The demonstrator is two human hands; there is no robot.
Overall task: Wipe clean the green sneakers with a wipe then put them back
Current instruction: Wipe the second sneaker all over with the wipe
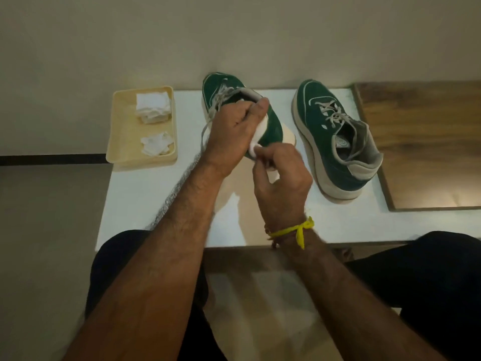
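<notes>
A white tabletop [145, 194] carries everything. One green sneaker [335, 136] rests on its sole near the right edge, apart from the hands. The other green sneaker [270, 126] is tilted near the far edge, gripped at its collar by the left hand [234, 131]. The right hand [281, 173] pinches a white wipe [256, 144] against its side, seemingly at the heel. A beige tray [114, 142] of folded and crumpled wipes sits at the far-left corner.

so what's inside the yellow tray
The tray holds a stack of folded white wipes at the far end and crumpled wipes nearer. Anything beneath them is covered.
</notes>
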